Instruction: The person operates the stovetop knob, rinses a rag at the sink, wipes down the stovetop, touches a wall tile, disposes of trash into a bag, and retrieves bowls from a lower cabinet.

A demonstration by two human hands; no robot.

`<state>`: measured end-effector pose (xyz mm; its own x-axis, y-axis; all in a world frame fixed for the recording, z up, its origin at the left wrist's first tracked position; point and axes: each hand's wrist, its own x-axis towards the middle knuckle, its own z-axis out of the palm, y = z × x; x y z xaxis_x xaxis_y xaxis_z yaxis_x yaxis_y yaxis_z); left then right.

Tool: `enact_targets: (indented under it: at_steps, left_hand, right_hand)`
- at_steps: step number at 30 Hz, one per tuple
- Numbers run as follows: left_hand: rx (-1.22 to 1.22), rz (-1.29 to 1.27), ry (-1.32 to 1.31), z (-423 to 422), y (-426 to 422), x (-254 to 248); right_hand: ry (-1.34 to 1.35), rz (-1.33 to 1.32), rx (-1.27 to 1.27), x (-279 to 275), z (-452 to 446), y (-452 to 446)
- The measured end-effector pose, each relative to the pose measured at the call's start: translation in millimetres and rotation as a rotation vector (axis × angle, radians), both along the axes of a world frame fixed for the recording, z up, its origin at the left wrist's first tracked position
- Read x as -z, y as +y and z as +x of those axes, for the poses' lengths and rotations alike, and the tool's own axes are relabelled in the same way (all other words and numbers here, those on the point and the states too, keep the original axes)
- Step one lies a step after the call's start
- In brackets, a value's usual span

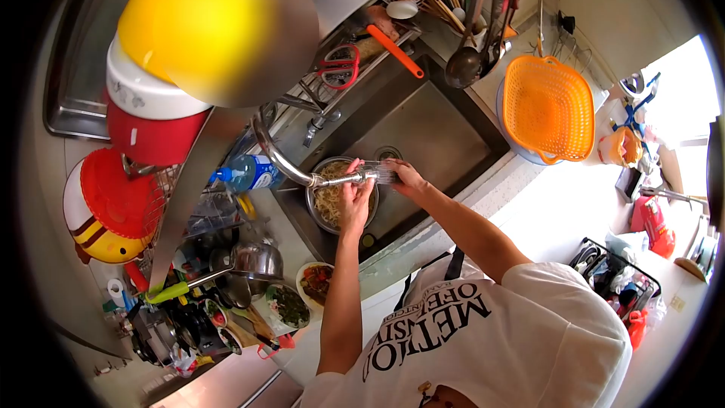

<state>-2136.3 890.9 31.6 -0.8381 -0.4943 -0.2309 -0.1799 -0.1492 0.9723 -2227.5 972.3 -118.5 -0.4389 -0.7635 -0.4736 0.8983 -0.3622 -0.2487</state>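
Observation:
My left hand [353,200] is raised beside the end of the curved metal faucet [281,160], fingers stretched up and apart. My right hand [410,179] is on the other side of the spout, its fingers reaching into the clear splash of water there and looking apart. I see nothing solid in either hand, though the splash partly hides the right fingertips. Below the hands, in the steel sink [442,136], stands a round metal bowl [311,204] with pale, thin strands [328,202], possibly noodles or sprouts. The left hand and faucet cover part of it.
An orange basket [549,109] stands at the sink's right end. Ladles [463,68] hang near it. Red-handled scissors [340,66] and an orange handle [396,51] lie behind the sink. At left are a water bottle [249,172], a saucepan [257,261] and dishes of food [287,306].

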Motion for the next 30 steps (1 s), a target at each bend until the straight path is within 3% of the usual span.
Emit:
enact_targets:
  at_steps: [2,7,11,16,19,20,21,23,25,26,29,30]
  left_hand:
    - [-0.006,0.008,0.003,1.7,1.5,0.9]
    - [-0.069,0.029,0.061,5.1,3.9,7.8]
    - [-0.012,-0.010,0.056,7.4,-2.1,12.9]
    - [-0.013,-0.007,0.077,7.2,-4.3,17.0]
    - [0.003,0.023,0.067,11.3,-9.3,23.8]
    - [0.016,0.047,0.061,12.5,-12.2,26.0]
    - [0.030,0.071,0.054,13.7,-14.5,27.1]
    - [0.023,0.249,0.128,17.7,-14.4,10.8]
    - [0.012,0.393,0.136,23.4,-27.7,15.1]
    - [-0.112,0.656,0.081,23.6,-37.3,17.2]
    - [-0.124,0.946,0.366,29.1,-64.3,23.2]
    - [-0.263,0.824,0.263,22.4,-71.6,29.2]
  right_hand:
    - [-0.057,-0.036,-0.026,8.6,-0.2,-0.1]
    - [-0.224,0.007,-0.031,-58.5,-4.2,13.1]
    - [-0.134,-0.069,0.001,-27.4,2.9,0.4]
    - [-0.083,0.157,0.057,-31.5,2.9,-11.1]
    - [0.074,0.260,-0.108,-43.5,-6.6,-3.5]
    - [0.013,0.443,0.027,-48.4,-3.3,-14.8]
    - [0.018,0.421,-0.023,-41.7,-7.5,-14.0]
    - [0.024,0.378,-0.121,-15.5,-13.9,-6.3]
    - [0.038,0.427,-0.091,-25.0,-16.4,-4.8]
    - [0.045,0.450,-0.075,-30.0,-17.7,-4.5]
    - [0.078,0.480,-0.110,-19.5,-26.0,6.7]
    - [0.082,0.488,-0.126,-18.0,-29.6,10.9]
